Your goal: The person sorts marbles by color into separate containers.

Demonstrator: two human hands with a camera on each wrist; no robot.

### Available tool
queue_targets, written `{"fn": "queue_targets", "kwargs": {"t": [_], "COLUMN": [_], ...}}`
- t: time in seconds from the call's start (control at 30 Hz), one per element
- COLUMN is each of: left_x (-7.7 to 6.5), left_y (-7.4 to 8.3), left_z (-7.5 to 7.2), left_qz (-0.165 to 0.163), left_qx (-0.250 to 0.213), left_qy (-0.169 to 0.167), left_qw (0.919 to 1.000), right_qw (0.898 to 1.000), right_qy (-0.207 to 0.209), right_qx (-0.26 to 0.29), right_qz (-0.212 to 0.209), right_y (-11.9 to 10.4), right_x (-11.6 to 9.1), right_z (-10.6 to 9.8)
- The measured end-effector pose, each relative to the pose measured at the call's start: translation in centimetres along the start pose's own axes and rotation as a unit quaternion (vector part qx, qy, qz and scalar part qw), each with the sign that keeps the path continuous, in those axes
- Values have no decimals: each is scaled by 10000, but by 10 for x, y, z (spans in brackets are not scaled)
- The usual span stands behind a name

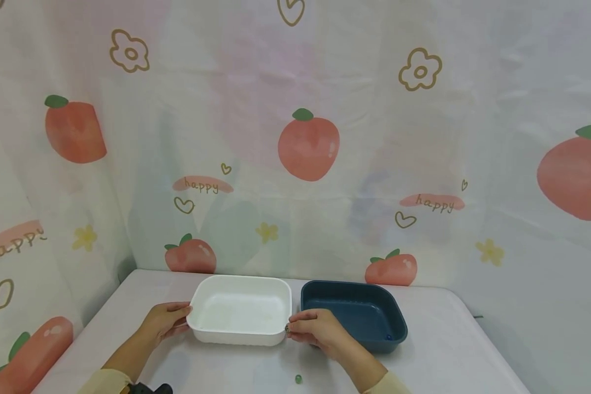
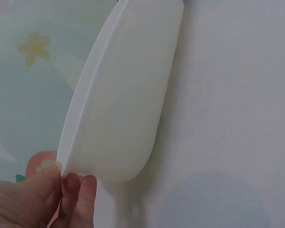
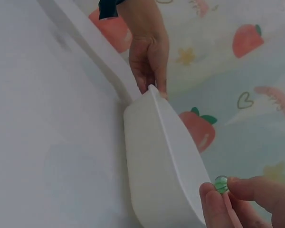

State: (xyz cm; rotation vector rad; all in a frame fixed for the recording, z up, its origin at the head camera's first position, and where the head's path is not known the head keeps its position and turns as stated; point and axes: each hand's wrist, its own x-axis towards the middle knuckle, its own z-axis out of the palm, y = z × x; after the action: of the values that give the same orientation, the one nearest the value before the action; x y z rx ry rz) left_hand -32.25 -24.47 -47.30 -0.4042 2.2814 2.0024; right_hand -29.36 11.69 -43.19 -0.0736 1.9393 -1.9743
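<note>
A white plastic basin (image 1: 238,332) sits on the table, its inside bare. At its left end my left hand (image 1: 166,319) pinches the rim between thumb and fingers; the left wrist view shows this grip on the basin (image 2: 128,95) closely. My right hand (image 1: 320,328) is at the basin's right end. Between its thumb and fingertips it pinches a clear glass marble with green in it (image 3: 221,184), right beside the rim. Another green marble (image 1: 298,378) lies on the table in front of the basins.
A dark blue basin (image 1: 354,290) stands just right of the white one, partly behind my right forearm. Inside it, near the front right corner, is a small blue marble (image 1: 388,337). A printed cloth backdrop (image 1: 256,109) rises behind the white-covered table (image 1: 448,350).
</note>
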Motion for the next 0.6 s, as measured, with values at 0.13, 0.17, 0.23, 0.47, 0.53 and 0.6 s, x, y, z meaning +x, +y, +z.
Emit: {"fn": "queue_targets", "kwargs": {"t": [0.13,0.17,0.23,0.47,0.53,0.6], "left_x": [-1,-1,-2,-1,0,1], "left_y": [0,0,0,0,-1,-2], "left_z": [0,0,0,0,-1,-1], "left_qz": [24,31,47,-37,-48,-51], "left_qx": [0,-12,-34,53,96,124], "left_qy": [-16,-19,-40,-12,8,24], "left_qw": [10000,10000,10000,10000,9999,9999], "right_qw": [9998,9996,9992,9969,9961,9955], "right_qy": [135,169,274,702,775,805], "right_qx": [-70,-94,-155,-279,-379,-449], "right_qz": [-146,-198,-250,-203,-184,-198], "right_y": [-4,-4,-3,5,5,6], "right_x": [9,11,15,30,32,33], "right_z": [6,8,10,15,16,16]}}
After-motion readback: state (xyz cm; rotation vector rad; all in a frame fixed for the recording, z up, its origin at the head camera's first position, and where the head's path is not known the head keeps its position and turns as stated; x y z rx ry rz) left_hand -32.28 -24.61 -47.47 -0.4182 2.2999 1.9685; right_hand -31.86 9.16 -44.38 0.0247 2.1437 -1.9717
